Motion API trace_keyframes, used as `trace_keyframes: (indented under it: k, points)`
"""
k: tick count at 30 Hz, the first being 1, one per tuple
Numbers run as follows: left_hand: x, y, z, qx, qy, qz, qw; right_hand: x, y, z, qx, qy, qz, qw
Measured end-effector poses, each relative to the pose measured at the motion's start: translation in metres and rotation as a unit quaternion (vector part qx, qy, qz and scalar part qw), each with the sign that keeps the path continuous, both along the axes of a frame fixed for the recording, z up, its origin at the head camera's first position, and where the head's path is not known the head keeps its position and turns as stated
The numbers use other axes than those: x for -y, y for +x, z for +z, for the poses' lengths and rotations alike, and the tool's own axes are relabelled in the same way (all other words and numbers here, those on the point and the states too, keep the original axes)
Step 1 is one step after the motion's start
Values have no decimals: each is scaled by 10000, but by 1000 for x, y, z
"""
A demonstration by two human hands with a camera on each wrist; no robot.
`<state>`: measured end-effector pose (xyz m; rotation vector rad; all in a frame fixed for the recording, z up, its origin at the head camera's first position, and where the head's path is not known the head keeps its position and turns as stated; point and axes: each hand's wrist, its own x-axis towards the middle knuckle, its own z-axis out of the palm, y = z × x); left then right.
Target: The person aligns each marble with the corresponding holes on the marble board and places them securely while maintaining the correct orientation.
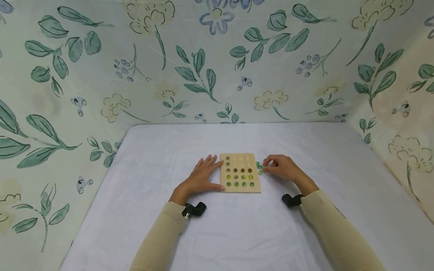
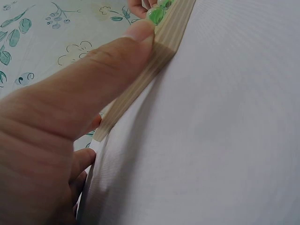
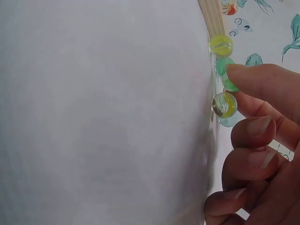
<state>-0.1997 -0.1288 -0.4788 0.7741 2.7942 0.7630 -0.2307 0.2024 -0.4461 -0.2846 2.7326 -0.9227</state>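
Beige sleeves (image 1: 157, 239) reach from the frame's bottom toward the wooden board (image 1: 239, 165) at centre, its left edge touched by the left hand (image 1: 198, 180), fingers spread. Right of it, the right hand (image 1: 284, 168) pinches a green marble (image 3: 229, 83); a light, centred grip should avoid nudging neighbouring marbles (image 3: 225, 105).

A broad, flat surface is covered by a smooth white cloth (image 1: 237, 233) with faint creases, its far left corner rounded. A pale wooden board (image 1: 241, 162), roughly square, lies flat on the cloth, around the middle from left to right. Just beyond the board's right edge, a small cluster of loose glass marbles (image 1: 260, 172), green and yellow, rests close together on the cloth.
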Motion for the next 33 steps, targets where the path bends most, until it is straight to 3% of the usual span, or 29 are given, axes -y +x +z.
trace_keyframes:
  k: [19, 33]
  points:
    - [-1, 0, 1, 1, -27, -8, 10000, 15, -1, 11, -209, -46, 13, 9998]
    - [-1, -1, 0, 12, -80, -5, 10000, 36, -11, 15, -272, -212, 314, 9989]
